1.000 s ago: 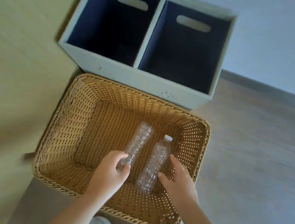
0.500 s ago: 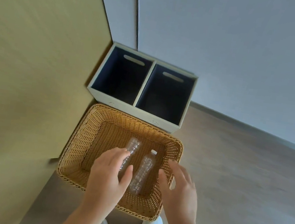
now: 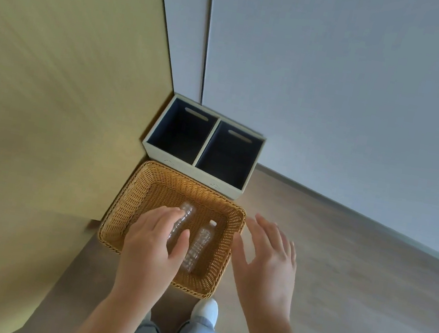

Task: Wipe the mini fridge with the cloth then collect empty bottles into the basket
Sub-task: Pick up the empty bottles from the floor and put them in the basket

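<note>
capped bottle [image 3: 201, 243] and second bottle [image 3: 186, 212] lie side by side in the wicker basket [image 3: 126, 203], left hand [image 3: 154, 245] and right hand [image 3: 266, 264] above it, fingers loosely spread, gripping nothing; bottles look light, thin-walled, slick, so grab mid-body, gently.
</note>
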`<action>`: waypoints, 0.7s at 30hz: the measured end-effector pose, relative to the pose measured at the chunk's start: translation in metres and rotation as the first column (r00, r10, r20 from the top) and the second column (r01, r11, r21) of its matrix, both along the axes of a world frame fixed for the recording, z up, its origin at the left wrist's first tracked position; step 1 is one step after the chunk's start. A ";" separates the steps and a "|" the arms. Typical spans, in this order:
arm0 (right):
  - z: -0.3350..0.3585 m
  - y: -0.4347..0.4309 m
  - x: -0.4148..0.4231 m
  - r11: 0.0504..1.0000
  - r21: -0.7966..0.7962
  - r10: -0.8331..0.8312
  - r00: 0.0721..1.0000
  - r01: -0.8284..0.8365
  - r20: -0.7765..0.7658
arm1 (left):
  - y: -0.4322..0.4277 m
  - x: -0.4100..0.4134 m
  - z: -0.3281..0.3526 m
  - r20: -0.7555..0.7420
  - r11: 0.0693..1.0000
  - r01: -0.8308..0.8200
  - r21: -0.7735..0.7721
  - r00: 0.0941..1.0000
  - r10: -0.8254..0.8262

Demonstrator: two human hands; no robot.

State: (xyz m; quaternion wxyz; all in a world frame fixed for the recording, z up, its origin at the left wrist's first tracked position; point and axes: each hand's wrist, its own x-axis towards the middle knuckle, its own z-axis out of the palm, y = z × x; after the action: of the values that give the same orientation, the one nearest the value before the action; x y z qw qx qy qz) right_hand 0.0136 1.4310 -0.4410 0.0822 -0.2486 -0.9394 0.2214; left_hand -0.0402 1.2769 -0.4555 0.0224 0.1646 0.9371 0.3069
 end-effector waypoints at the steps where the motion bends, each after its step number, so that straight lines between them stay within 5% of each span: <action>1: 0.010 -0.002 0.003 1.000 0.011 0.007 1.000 -0.007 -0.021 | 0.000 0.004 0.010 -0.009 1.000 -0.007 0.022 1.000 0.007; 21: 0.179 -0.042 0.057 0.971 0.150 0.213 0.961 -0.188 -0.174 | -0.057 0.050 0.165 -0.163 0.993 0.106 -0.051 0.980 -0.113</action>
State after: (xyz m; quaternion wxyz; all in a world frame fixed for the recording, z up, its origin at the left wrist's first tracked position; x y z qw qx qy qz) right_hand 0.0702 1.3894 -0.2616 0.1644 -0.1240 -0.9603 0.1884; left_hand 0.0095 1.2203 -0.2903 -0.0353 0.2403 0.9315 0.2709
